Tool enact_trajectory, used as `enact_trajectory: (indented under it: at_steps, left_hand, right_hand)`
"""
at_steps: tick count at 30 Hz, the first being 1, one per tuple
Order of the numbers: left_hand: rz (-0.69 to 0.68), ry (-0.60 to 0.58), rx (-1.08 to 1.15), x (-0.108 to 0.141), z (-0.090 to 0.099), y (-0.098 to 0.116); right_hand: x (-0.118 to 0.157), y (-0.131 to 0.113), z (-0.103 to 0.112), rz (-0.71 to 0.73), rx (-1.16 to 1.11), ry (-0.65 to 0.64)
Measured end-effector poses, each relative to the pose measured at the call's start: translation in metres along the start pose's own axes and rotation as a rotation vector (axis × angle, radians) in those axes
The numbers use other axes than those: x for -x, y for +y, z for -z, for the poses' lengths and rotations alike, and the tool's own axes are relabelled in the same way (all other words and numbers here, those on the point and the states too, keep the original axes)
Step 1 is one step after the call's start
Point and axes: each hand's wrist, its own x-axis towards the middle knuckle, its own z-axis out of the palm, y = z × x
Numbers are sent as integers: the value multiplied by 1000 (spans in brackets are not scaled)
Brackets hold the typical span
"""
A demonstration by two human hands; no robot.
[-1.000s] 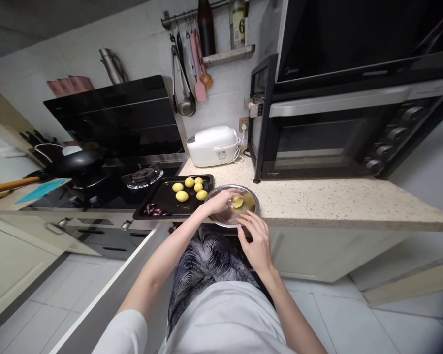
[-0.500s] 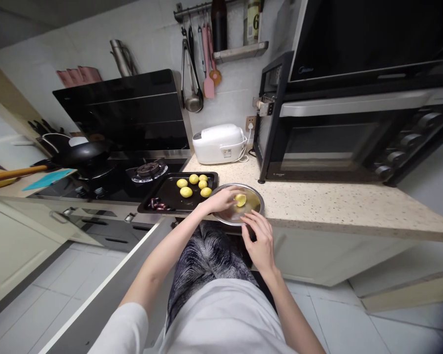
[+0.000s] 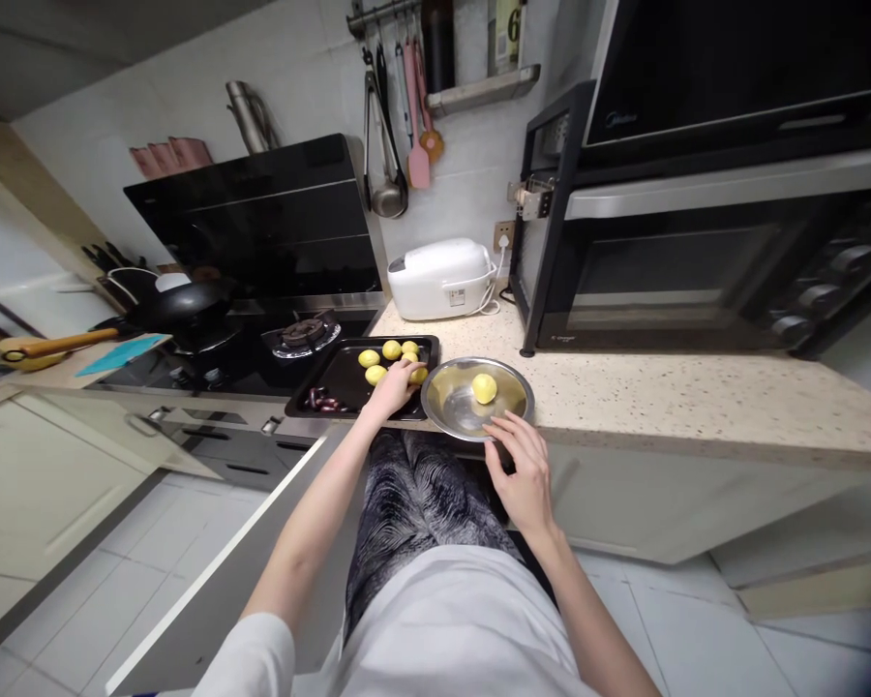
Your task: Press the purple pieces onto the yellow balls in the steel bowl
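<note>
In the head view, my left hand (image 3: 394,389) reaches over the right side of the black baking tray (image 3: 348,385), its fingers curled over a lemon (image 3: 419,375). Several more yellow lemons (image 3: 375,375) lie beside it, partly hidden by the hand. Dark red pieces (image 3: 323,400) sit in the tray's front left corner. To the right of the tray stands a shallow metal bowl (image 3: 450,411), with a single lemon (image 3: 484,389) inside. My right hand (image 3: 524,474) holds the bowl's near right rim, fingers over the edge and thumb outside.
A white appliance (image 3: 442,281) stands against the wall behind the tray. On the left are a gas burner (image 3: 305,334) and a black wok (image 3: 189,305). A large oven (image 3: 668,281) occupies the counter's right side. An open drawer (image 3: 239,571) juts out below.
My left hand has moved left from inside the bowl to the lemons on the tray, leaving a lemon in the bowl. My right hand stays at the rim. The view has shifted slightly.
</note>
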Motion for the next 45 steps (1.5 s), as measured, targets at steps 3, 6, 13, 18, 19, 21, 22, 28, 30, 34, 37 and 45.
enact_trajectory:
  at_steps: [3, 6, 13, 18, 19, 21, 22, 28, 30, 34, 37, 45]
  left_hand:
    - [30, 54, 11, 1, -6, -1]
    - [61, 125, 41, 2, -8, -1]
    - [146, 357, 236, 21, -2, 28]
    - [32, 296, 341, 31, -7, 73]
    - [18, 245, 314, 30, -8, 80]
    - [21, 132, 189, 26, -9, 92]
    - [34, 76, 98, 22, -8, 97]
    - [110, -158, -365, 4, -7, 114]
    - [127, -193, -419, -1, -9, 116]
    - [132, -221, -431, -6, -15, 117]
    - [112, -227, -421, -8, -17, 117]
    - [66, -186, -355, -5, -20, 110]
  right_hand:
    - [0, -1, 1, 1, 3, -17]
    - [0, 0, 3, 12, 1, -23]
    - [2, 0, 1, 6, 0, -18]
    - [2, -3, 1, 11, 3, -13]
    - [2, -3, 1, 15, 5, -15]
    - [2, -3, 1, 22, 10, -19]
    - [2, -2, 1, 25, 12, -18]
    - [3, -1, 1, 39, 7, -5]
    - [3, -1, 1, 32, 0, -5]
    - [3, -1, 2, 28, -1, -15]
    - [3, 0, 2, 35, 3, -20]
    - [3, -1, 2, 28, 0, -12]
